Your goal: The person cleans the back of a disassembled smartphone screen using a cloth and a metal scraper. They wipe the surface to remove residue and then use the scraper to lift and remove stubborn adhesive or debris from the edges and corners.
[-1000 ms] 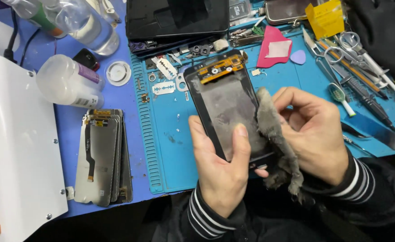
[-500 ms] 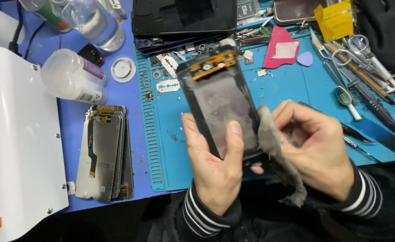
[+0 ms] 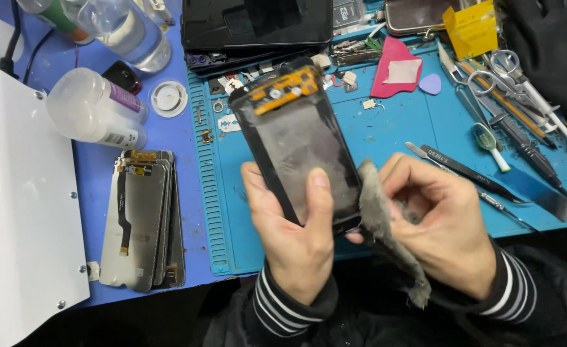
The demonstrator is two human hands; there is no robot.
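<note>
The left hand is gripping a phone screen panel from below, thumb lying across its dusty back, holding it tilted above the blue mat. Just beside it, the right hand is pinching a grey cloth against the panel's lower right edge. Further left, a stack of screen panels is lying on the surface. Beyond, a clear plastic bottle is lying on its side, and tweezers and scissors are lying at the far right.
</note>
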